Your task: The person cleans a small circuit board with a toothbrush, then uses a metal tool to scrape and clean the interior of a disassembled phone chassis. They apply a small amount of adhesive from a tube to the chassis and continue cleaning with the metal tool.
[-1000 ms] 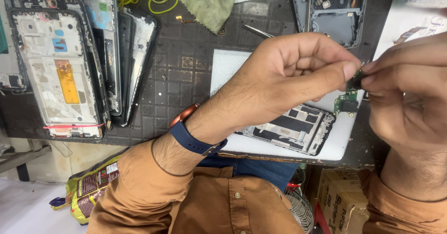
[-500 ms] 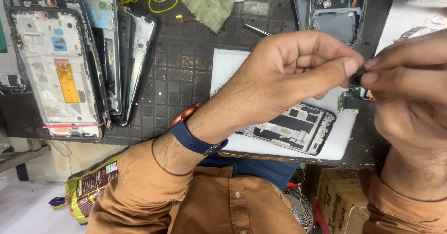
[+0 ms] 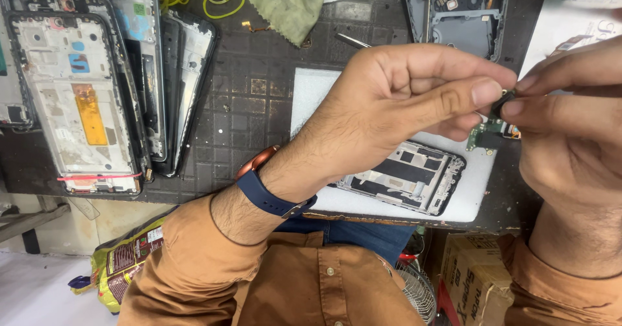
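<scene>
both hands met above the dark gridded desk. the left hand and right hand each had a closed fingertip grip on a small green circuit board, held over a white foam pad bearing a black-framed phone chassis.

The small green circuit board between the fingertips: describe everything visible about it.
The small green circuit board is a thin, irregular piece with tiny metallic components and a dark part at its upper end. It hangs in the air above the white foam pad, tilted, pinched at that dark end between the left hand and the right hand. Fingers hide its top; its lower part hangs free, touching nothing else.
</scene>
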